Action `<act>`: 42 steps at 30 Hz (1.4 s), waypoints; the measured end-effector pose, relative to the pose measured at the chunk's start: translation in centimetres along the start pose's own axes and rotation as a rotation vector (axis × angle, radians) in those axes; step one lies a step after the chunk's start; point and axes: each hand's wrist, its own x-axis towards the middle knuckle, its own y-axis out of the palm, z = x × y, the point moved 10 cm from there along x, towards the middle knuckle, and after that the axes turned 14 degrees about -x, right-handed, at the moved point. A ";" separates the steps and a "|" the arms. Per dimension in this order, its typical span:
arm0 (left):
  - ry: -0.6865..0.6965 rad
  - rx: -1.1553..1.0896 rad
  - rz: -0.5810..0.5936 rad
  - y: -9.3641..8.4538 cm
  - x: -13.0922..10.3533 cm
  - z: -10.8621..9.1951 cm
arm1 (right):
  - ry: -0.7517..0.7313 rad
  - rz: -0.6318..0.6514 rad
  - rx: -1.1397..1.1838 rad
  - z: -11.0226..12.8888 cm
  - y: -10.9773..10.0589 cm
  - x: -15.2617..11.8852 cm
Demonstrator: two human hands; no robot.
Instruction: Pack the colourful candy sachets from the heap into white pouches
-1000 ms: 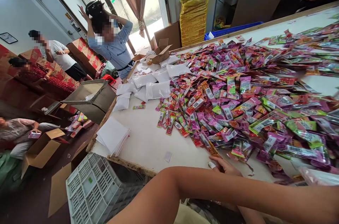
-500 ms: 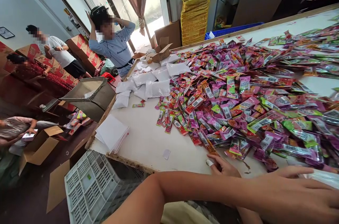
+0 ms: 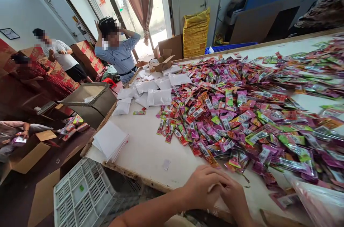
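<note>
Desk: white desk (image 3: 145, 144); I see bright sachets (image 3: 242, 112) heaped from centre to 3 o'clock.
Room: white crate (image 3: 83, 194) at 7 o'clock; person in blue (image 3: 118, 55) at 11 o'clock.
Left hand: left hand (image 3: 201, 187) at 6 o'clock, laid over the right.
Right hand: right hand (image 3: 236, 198) touches the left; I cannot tell either grip.
</note>
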 end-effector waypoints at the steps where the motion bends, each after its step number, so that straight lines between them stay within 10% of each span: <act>1: -0.056 -0.098 -0.065 -1.1 -0.9 0.9 | -0.012 0.009 0.042 0.1 0.2 -0.1; 9: -0.299 -0.237 -0.221 -5.0 -5.9 4.3 | -0.003 0.024 0.084 -0.3 0.6 -0.2; 42: -0.336 -0.252 -0.060 -0.1 -5.4 5.2 | 0.029 0.073 0.075 -0.6 1.2 0.0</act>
